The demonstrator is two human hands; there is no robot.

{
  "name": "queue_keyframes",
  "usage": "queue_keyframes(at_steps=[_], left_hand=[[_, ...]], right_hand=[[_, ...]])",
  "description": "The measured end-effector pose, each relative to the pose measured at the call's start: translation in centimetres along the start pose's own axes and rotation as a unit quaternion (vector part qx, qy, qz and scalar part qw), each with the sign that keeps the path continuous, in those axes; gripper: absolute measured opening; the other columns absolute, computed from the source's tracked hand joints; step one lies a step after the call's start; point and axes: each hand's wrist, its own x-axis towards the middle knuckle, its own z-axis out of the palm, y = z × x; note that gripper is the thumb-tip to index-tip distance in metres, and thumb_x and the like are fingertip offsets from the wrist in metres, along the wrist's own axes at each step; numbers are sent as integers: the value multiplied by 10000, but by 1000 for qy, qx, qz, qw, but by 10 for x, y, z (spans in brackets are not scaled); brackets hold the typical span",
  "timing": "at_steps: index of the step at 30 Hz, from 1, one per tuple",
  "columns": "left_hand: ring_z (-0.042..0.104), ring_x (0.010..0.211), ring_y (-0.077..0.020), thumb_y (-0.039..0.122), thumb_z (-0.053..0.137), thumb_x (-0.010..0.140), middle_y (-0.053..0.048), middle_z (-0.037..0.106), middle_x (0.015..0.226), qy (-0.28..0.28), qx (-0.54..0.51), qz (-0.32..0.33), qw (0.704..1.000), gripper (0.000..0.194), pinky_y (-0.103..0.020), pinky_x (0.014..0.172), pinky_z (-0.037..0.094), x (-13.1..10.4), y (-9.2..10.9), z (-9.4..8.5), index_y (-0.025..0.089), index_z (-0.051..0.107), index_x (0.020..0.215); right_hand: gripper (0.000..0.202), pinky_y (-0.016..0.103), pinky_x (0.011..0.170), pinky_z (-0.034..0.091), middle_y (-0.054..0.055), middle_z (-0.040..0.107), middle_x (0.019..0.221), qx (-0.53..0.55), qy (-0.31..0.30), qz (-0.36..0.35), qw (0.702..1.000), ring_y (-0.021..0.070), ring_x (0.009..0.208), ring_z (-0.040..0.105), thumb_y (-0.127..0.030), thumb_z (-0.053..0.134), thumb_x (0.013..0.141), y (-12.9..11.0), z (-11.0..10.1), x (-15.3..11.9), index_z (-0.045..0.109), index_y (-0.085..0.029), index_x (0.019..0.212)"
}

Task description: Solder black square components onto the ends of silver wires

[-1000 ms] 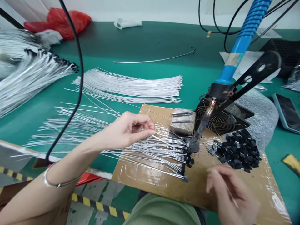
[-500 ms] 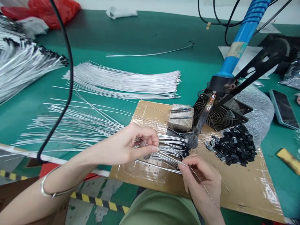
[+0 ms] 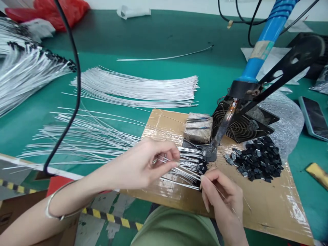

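Note:
My left hand [image 3: 159, 162] pinches a thin white wire between thumb and forefinger, over a spread of white wires [image 3: 84, 136] with black ends. To its right, my right hand [image 3: 222, 194] is closed with thumb and forefinger on a thin strand beside the black ends [image 3: 202, 167]; the strand trails down across its palm. Under the wires lies a brown taped board [image 3: 266, 205]. A soldering iron with a blue handle [image 3: 263, 48] is held in a stand, its tip pointing down near the wire ends. Behind the wire ends sits a grey block [image 3: 198, 131] with metal tips on it.
A pile of small black connectors [image 3: 258, 159] lies at the right, near a fan [image 3: 235, 126], a phone [image 3: 314, 116] and a yellow sponge [image 3: 317, 174]. A neat wire bundle [image 3: 138, 87] lies behind. A black cable [image 3: 75, 68] hangs at the left.
My left hand has shifted slightly right along the wires. My right hand has moved a little right, still closed on the strand. The whole view has shifted slightly.

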Motion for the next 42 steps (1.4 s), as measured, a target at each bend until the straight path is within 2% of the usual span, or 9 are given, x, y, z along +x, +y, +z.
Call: queue_keyframes(at_steps=[3,7,12,16,20,26,32,35,42], left_hand=[[726,835,-218,197,620,976,-103,780,990,126,155,150,968,239,-313,702,558,-3,4,28,102,649,1193],[740,871,-258,81,460,1017,-164,798,1008,208,274,325,881,253,-388,823,586,8,-1,63,38,672,1147],[722,749,-248,80,384,1031,-181,791,887,257,242,380,855,307,-366,669,595,22,-11,79,14,680,1076],[692,728,-203,103,564,976,-120,782,865,259,136,314,903,145,-322,675,576,20,-7,77,71,680,1056],[553,578,-123,146,573,965,-12,661,690,106,-43,119,986,137,-242,539,445,17,7,62,121,704,935],[446,572,-107,294,596,952,21,582,650,-7,-210,-109,972,223,-234,530,347,24,17,47,160,668,789],[413,589,-95,300,664,900,38,537,642,-90,-345,-135,924,204,-221,541,322,34,16,36,139,639,777],[447,596,-105,304,640,922,24,571,659,-82,-299,-126,942,206,-227,551,343,32,18,35,146,648,790],[544,651,-149,124,506,982,-28,657,717,108,-2,86,990,233,-283,640,404,14,27,54,136,680,827]], right_hand=[[428,170,379,205,-85,401,504,121,-7,107,987,29,379,309,-505,743,905,6,-1,2,575,-187,673],[408,122,298,234,-83,453,535,243,-30,168,955,15,321,327,-457,794,868,13,-2,3,563,-191,663],[418,99,277,238,-87,448,540,279,-27,182,942,10,304,334,-430,803,861,15,-3,4,543,-184,644],[429,109,293,215,-92,444,515,251,-22,160,954,9,304,313,-463,801,857,14,-3,3,550,-183,650],[457,119,369,198,-107,403,436,162,16,144,976,10,331,320,-527,801,847,7,0,-2,565,-179,669],[415,147,410,276,-78,460,447,38,81,65,994,25,375,384,-496,754,897,4,6,-8,609,-175,676],[95,195,432,416,-23,652,750,-35,144,-147,978,57,462,543,-199,713,933,15,10,-11,769,-231,863],[124,200,451,441,-22,658,724,-59,150,-211,964,69,488,577,-121,715,911,20,8,-10,780,-221,876],[258,185,368,417,-58,551,571,65,174,-72,980,59,366,498,-258,778,903,22,12,-9,676,-182,678]])
